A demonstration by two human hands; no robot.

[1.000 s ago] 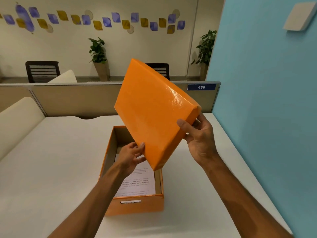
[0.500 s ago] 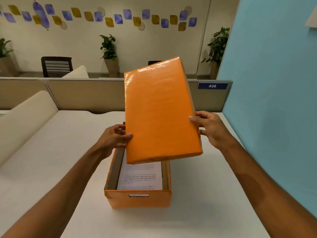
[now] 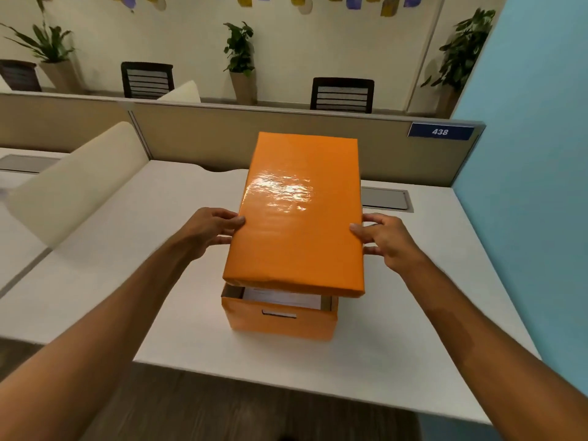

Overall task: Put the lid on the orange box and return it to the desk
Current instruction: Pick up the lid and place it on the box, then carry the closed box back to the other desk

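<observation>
A glossy orange lid (image 3: 299, 218) hovers nearly flat just above the orange box (image 3: 280, 319), which stands on the white desk (image 3: 127, 249). My left hand (image 3: 211, 229) grips the lid's left edge and my right hand (image 3: 381, 237) grips its right edge. The lid's near end is raised off the box, leaving a gap where white papers (image 3: 283, 297) show inside. The box's front has a small label holder. Most of the box is hidden beneath the lid.
A beige partition (image 3: 222, 138) with a blue "438" sign (image 3: 440, 132) runs behind the desk. A blue wall (image 3: 534, 154) stands to the right. A cream divider (image 3: 79, 179) lies to the left, a grey cable hatch (image 3: 385, 198) to the right rear. The desk's near edge is close.
The lid has swung from steeply tilted to nearly level and come down over the box. Both hands have shifted to its long side edges.
</observation>
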